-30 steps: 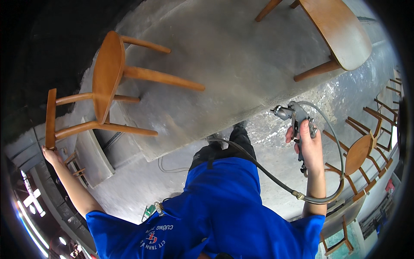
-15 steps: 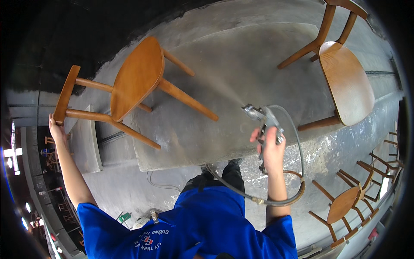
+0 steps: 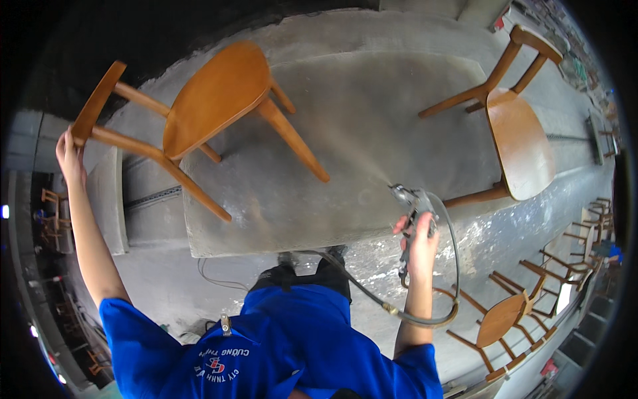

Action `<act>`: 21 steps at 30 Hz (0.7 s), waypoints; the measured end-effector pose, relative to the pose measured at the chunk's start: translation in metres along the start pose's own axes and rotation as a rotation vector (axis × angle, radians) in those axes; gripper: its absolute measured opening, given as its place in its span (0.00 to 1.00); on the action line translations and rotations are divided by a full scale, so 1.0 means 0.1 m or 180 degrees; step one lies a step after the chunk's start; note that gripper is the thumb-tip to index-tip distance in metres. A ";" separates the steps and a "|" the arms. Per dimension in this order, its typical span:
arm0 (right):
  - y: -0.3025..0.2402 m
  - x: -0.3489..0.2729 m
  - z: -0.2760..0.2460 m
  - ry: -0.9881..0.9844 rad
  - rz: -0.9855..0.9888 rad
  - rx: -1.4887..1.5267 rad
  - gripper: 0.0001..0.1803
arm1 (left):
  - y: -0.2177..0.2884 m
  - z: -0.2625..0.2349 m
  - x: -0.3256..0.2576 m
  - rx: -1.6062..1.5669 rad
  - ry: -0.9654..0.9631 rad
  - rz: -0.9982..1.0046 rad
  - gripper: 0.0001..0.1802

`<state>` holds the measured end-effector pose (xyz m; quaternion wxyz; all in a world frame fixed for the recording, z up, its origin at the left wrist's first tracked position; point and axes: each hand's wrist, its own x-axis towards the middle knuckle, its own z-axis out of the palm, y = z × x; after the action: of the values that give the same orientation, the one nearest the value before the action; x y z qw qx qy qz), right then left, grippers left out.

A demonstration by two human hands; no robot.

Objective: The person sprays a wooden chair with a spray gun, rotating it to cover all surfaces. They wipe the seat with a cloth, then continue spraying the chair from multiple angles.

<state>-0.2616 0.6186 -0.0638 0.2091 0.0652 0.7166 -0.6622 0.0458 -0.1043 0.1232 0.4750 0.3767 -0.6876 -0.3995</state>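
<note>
Here my left hand (image 3: 70,159) clasps the brown chair (image 3: 219,96) at left by its backrest (image 3: 100,103), long axis running rightward to the seat; my right hand (image 3: 420,243), well apart, grips the spray gun (image 3: 415,201), mist (image 3: 355,154) drifting far-left toward the chair.

Left fingers (image 3: 68,141) grip a chair (image 3: 219,94), right fingers (image 3: 401,225) a spray gun (image 3: 413,201).

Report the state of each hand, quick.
Left hand: closed, holding the wooden chair by its backrest's end.
Right hand: closed, holding the spray gun by its grip.
</note>
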 end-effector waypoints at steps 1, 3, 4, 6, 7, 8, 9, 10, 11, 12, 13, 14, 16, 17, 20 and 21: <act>-0.06 -0.23 0.01 0.0154 -0.0034 -0.0021 0.32 | -0.11 -0.02 0.09 -0.0118 -0.0061 0.0170 0.26; -0.19 -0.71 0.03 0.0439 -0.0303 -0.0014 0.36 | -0.29 0.01 0.28 -0.0001 0.0099 0.0424 0.26; -0.26 -0.95 0.02 0.0591 -0.0547 0.0031 0.39 | -0.34 0.09 0.40 0.0244 0.0461 0.0411 0.27; -0.38 -1.43 0.03 0.0452 -0.0956 0.0184 0.48 | -0.52 0.28 0.54 0.0282 0.0665 0.1082 0.27; -0.44 -1.67 0.04 0.0320 -0.0989 0.0144 0.52 | -0.55 0.36 0.62 0.0306 0.0681 0.1073 0.27; -0.46 -1.92 0.08 0.0191 -0.1005 0.0209 0.55 | -0.59 0.41 0.70 0.0378 0.0632 0.1265 0.26; -0.47 -2.18 0.15 -0.0003 -0.1035 0.0236 0.56 | -0.59 0.44 0.81 0.0356 0.0599 0.1115 0.26; -0.44 -2.46 0.28 -0.0003 -0.1062 0.0150 0.56 | -0.62 0.46 0.89 0.0366 0.0516 0.1097 0.26; -0.38 -2.71 0.43 -0.0079 -0.1081 0.0158 0.57 | -0.66 0.48 0.96 0.0247 0.0442 0.1149 0.24; -0.32 -2.92 0.59 -0.0219 -0.1140 0.0300 0.57 | -0.68 0.49 1.05 0.0160 0.0308 0.1131 0.24; -0.25 -3.13 0.76 -0.0057 -0.1153 0.0355 0.56 | -0.71 0.49 1.14 0.0120 0.0209 0.1161 0.24; -0.18 -3.34 0.93 0.0054 -0.1201 0.0472 0.55 | -0.73 0.47 1.22 0.0120 0.0069 0.1257 0.24; -0.14 -3.61 1.14 0.0214 -0.1253 0.0406 0.55 | -0.75 0.43 1.34 0.0466 -0.0079 0.1265 0.23; -0.14 -3.71 1.21 0.0260 -0.1243 0.0249 0.55 | -0.76 0.43 1.36 -0.0113 -0.0395 0.1638 0.23; -0.11 -3.95 1.43 0.0237 -0.1070 0.0018 0.57 | -0.69 0.40 1.39 0.0516 -0.0001 0.1846 0.17; -0.11 -4.01 1.49 0.0074 -0.1039 0.0028 0.57 | -0.64 0.37 1.40 0.0265 -0.0500 0.1540 0.16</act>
<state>0.1284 0.5450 0.0955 0.0902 -0.0435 0.7171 -0.6898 -0.0180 -0.2485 0.1056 0.4860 0.1883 -0.8083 -0.2737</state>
